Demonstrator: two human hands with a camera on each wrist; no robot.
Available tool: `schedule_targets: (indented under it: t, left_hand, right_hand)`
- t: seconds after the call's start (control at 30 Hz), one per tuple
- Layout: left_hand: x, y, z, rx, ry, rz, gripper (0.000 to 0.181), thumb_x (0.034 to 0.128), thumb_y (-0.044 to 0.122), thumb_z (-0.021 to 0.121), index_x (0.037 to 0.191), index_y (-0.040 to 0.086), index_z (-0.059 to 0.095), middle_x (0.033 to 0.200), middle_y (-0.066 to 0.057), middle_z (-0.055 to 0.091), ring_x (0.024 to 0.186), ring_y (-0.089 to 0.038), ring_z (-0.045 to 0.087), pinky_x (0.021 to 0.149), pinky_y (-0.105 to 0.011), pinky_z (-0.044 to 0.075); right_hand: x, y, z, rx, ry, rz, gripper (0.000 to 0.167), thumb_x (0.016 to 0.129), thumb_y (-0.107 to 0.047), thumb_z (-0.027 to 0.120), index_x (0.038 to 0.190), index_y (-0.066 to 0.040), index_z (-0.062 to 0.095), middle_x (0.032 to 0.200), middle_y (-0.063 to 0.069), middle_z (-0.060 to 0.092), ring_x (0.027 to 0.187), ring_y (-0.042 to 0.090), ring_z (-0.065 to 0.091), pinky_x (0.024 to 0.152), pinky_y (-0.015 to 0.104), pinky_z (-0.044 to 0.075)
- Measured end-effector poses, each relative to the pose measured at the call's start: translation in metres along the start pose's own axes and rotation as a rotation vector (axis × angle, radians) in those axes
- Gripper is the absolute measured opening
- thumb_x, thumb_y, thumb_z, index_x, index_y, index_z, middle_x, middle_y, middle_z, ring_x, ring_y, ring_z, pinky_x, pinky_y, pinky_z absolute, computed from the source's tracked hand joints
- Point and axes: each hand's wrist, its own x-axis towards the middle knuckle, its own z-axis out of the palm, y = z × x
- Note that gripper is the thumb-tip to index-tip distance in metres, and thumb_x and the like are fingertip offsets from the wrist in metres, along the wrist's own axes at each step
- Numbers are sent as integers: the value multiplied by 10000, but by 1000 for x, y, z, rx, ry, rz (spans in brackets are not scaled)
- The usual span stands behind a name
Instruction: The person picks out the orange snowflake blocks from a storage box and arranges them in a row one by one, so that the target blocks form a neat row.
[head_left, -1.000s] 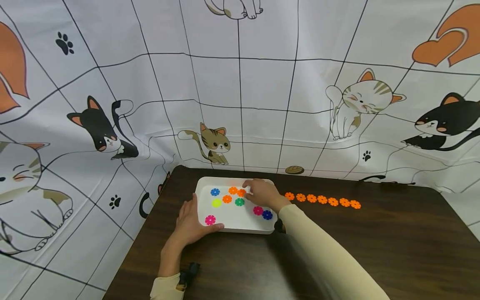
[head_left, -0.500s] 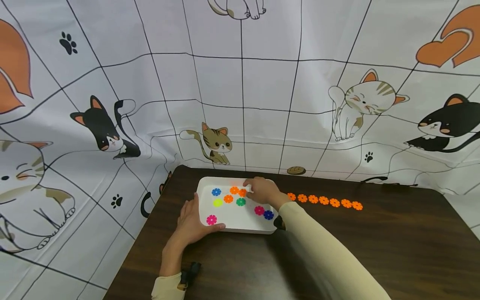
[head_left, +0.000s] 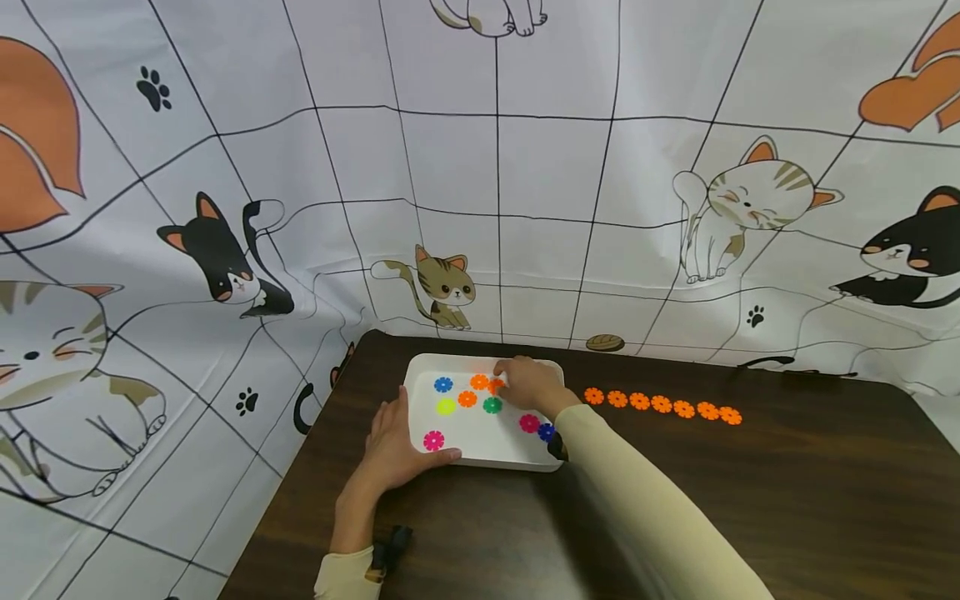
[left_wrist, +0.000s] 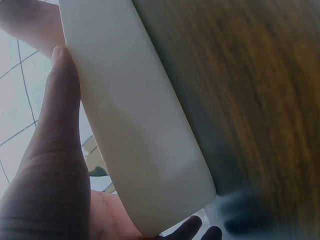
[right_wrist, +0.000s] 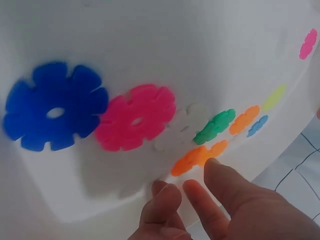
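The white tray (head_left: 487,446) holds several flower-shaped discs in different colours. My left hand (head_left: 390,446) grips its left end, thumb along the front rim and fingers round the side; the left wrist view shows the thumb (left_wrist: 62,100) against the tray wall (left_wrist: 135,120). Inside the tray's back right part is my right hand (head_left: 531,385), over an orange disc (head_left: 495,386). In the right wrist view its thumb tip touches an orange disc (right_wrist: 214,151), with another orange disc (right_wrist: 187,161) beside it and the other fingers bent nearby. No disc is clearly pinched.
A row of several orange discs (head_left: 662,404) runs along the dark wooden table (head_left: 750,492) right of the tray. Behind and to the left hangs a white cloth (head_left: 540,167) printed with cats. The right sleeve (head_left: 645,492) crosses the table in front of the tray.
The head view has shifted slightly, so everything lies a little further right in it. Both hands keep nearly the same places on and in the tray.
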Motion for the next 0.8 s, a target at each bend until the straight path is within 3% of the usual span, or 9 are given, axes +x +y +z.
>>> schedule_targets:
  t: [0.27, 0.4, 0.6, 0.8]
  left_hand:
    - [0, 2, 1, -16, 8, 12, 1414, 665, 664, 838, 1643, 83, -2, 1698, -214, 143, 1572, -483, 44, 1199, -781, 145]
    - [0, 2, 1, -21, 8, 14, 1412, 666, 658, 840, 1643, 80, 0, 1698, -215, 145, 1572, -486, 42, 1198, -783, 145]
    - [0, 1, 2, -15, 3, 12, 1424, 658, 670, 836, 1643, 74, -2, 1698, -211, 152, 1573, -484, 43, 1199, -781, 149]
    - [0, 0, 0, -29, 0, 11, 1427, 656, 663, 842, 1643, 77, -5, 1698, -211, 145, 1573, -484, 34, 1200, -782, 138]
  right_hand:
    - [-3, -6, -1, -26, 56, -5, 270, 949, -295, 727, 1181, -163, 689, 1140, 73, 678, 960, 221, 599, 918, 441, 594]
    - [0, -6, 4, -14, 47, 5, 247, 940, -276, 741, 1133, -137, 677, 1087, 70, 651, 925, 216, 584, 905, 441, 594]
    - [3, -7, 8, 1, -4, 32, 299, 949, -287, 728, 1152, -87, 640, 1205, 112, 627, 982, 245, 613, 980, 497, 581]
    - [1, -9, 7, 11, -40, 58, 470, 966, -296, 706, 1331, -37, 560, 1371, 164, 600, 1092, 282, 635, 1070, 499, 540]
